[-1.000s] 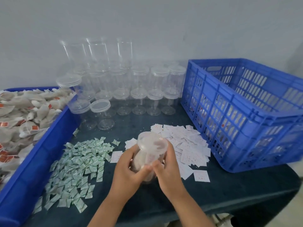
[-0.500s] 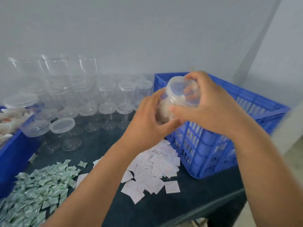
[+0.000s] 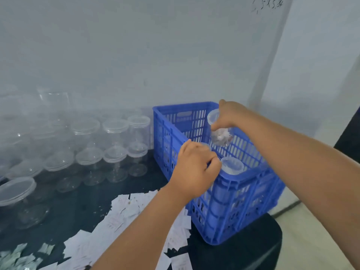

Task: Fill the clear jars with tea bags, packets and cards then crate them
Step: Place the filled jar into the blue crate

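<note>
**A:** Hands?

**B:** Right hand (image 3: 228,116) grips a clear round plastic jar (image 3: 221,134) by its lidded top, fingers wrapped round the lid. The jar is tilted with whitish contents inside. It hangs inside the blue slatted plastic crate (image 3: 169,121), close to the right wall, not set down.

**A:** Left?

**B:** Left hand (image 3: 194,170) is curled into a loose fist over the crate's left rim, nothing visible in it. Can't tell if it touches the rim or the lid below.

**A:** Room in the crate?

**B:** Far half looks open along the back and left walls. The near end is taken. One lidded jar in the crate (image 3: 232,165) stands upright against the near wall. A second lid (image 3: 204,144) just shows behind the left knuckles.

**A:** Crate position?

**B:** On the dark tabletop (image 3: 81,203), along its right edge, far end close to the grey wall (image 3: 136,55).

**A:** Counts?

**B:** Crate: 1. Filled jars: 1 held, 2 seen in the crate. Empty clear lidded jars (image 3: 115,137) are stacked along the tabletop's far edge and left side, too blurred to count. One loose heap of white paper cards (image 3: 124,215) lies by the near edge, reaching the foot of the crate's left wall. Small green packets (image 3: 17,256) are at the near-left corner, partly out of frame.
</note>
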Demonstrator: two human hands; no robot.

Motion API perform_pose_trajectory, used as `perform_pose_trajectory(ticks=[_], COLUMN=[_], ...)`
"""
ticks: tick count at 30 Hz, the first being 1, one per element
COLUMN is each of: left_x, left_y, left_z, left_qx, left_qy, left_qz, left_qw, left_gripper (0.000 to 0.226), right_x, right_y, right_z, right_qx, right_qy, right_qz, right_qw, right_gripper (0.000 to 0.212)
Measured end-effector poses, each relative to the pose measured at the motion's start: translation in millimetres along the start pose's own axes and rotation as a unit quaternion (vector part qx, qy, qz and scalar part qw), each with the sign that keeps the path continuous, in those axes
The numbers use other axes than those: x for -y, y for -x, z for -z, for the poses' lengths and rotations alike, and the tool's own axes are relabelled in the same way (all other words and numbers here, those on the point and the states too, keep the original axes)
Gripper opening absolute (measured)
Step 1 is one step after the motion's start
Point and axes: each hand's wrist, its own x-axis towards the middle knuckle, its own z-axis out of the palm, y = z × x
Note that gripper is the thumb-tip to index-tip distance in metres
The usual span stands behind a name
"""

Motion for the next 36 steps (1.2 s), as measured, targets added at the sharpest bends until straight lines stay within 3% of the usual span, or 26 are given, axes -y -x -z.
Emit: perform_pose_trajectory(ticks=[3, 5, 10, 15, 19, 22, 24, 27, 30, 32, 34, 36], left_x=[3, 3, -1, 2, 3, 1, 1, 0, -2, -6, -14, -24], left_y=[0, 1, 3, 4, 6, 6, 7, 8, 3, -2, 1, 19], left_z=[-7, -8, -10, -15, -18, -17, -14, -12, -7, 1, 13, 28], left_qx=[-0.01, -0.017, -0.033, -0.04, -0.04, -0.036, -0.023, 0.005, 0.036, 0.066, 0.061, 0.002], left_qy=[0.016, 0.019, 0.04, 0.046, 0.065, 0.07, 0.07, 0.07, 0.034, 0.017, 0.025, 0.006], left_qz=[0.008, 0.019, 0.034, 0.032, 0.043, 0.055, 0.06, 0.073, 0.083, 0.083, 0.087, 0.1], left_qw=[1.0, 0.999, 0.998, 0.998, 0.996, 0.995, 0.995, 0.995, 0.995, 0.994, 0.994, 0.995], left_gripper=[0.037, 0.037, 0.036, 0.036, 0.034, 0.034, 0.033, 0.035, 0.039, 0.039, 0.031, 0.027], right_x=[-2, -2, -5, -22, -21, -9, 5, 25, 45, 60, 79, 97], right_y=[-23, -33, -42, -46, -50, -45, -34, -12, 26, 66, 114, 163], right_z=[-31, -46, -74, -108, -106, -86, -58, -9, 33, 49, 52, 41], right_qx=[0.042, 0.091, 0.274, 0.375, 0.388, 0.336, 0.264, 0.159, 0.02, -0.084, -0.15, -0.192], right_qy=[0.073, 0.118, 0.197, 0.076, -0.021, 0.078, 0.177, 0.176, 0.108, 0.001, -0.122, -0.21], right_qz=[-0.022, -0.032, -0.027, -0.092, -0.111, -0.065, 0.019, 0.115, 0.18, 0.219, 0.25, 0.3], right_qw=[0.996, 0.988, 0.941, 0.919, 0.915, 0.936, 0.948, 0.965, 0.977, 0.972, 0.949, 0.91], right_gripper=[0.094, 0.085, 0.065, 0.06, 0.067, 0.081, 0.074, 0.056, 0.046, 0.035, 0.025, 0.024])
